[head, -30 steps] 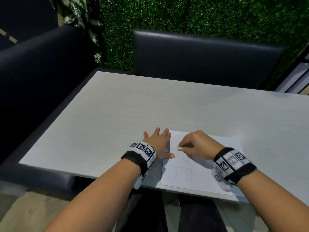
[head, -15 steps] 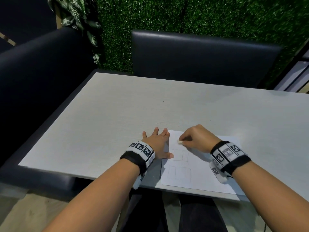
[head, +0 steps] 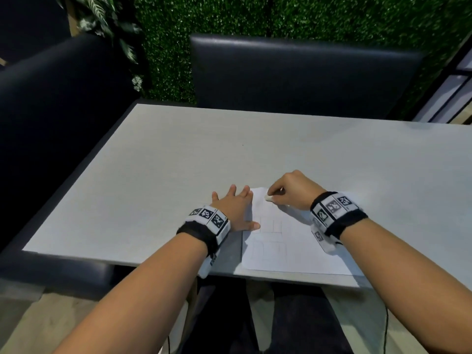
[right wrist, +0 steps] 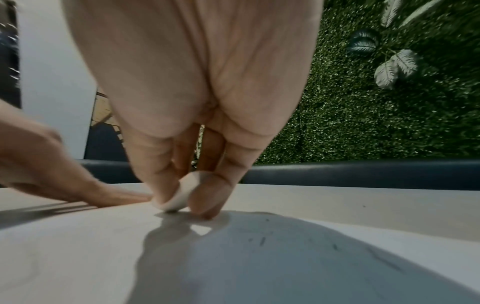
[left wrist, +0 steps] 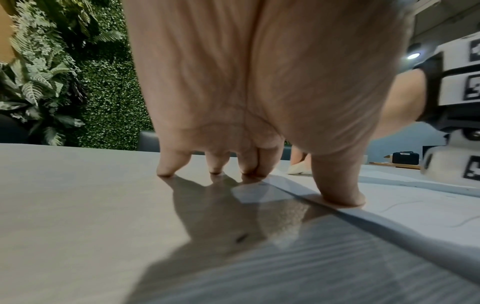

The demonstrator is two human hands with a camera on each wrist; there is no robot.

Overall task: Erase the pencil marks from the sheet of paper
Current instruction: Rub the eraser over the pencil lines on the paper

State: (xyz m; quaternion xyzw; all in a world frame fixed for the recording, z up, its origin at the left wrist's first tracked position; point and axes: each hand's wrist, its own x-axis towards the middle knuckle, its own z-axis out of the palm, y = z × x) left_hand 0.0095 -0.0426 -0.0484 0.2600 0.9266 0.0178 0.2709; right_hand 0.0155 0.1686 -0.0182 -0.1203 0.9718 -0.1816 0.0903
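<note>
- Two hands work at the near edge of the table (head: 178, 175), where the sheet of paper (head: 293, 254) lies flat, its near side almost flush with that edge.
- Left hand (head: 235, 208): fingers spread and straight, holding nothing. The thumb (left wrist: 337, 185) presses on the sheet's left margin, while the other fingertips rest on the bare table just beside the paper.
- Right hand (head: 291, 190): fingers curled, pinching a small white eraser (right wrist: 179, 195) between thumb and fingertips. The eraser touches the paper near its far left corner.
- Pencil marks (head: 270, 226): faint box-like outlines are visible across the middle of the sheet, and more toward its near side. None of these looks rubbed out yet.
- Dark specks (right wrist: 262, 240) lie on the paper just behind the eraser in the right wrist view; they look like eraser crumbs, so some rubbing at the far end seems done.
- Progress, as a judgement: early. The far corner is being worked, and most of the drawing between there and the near edge is left to erase.
- Whether the far-corner marks are fully gone is too faint to tell.
</note>
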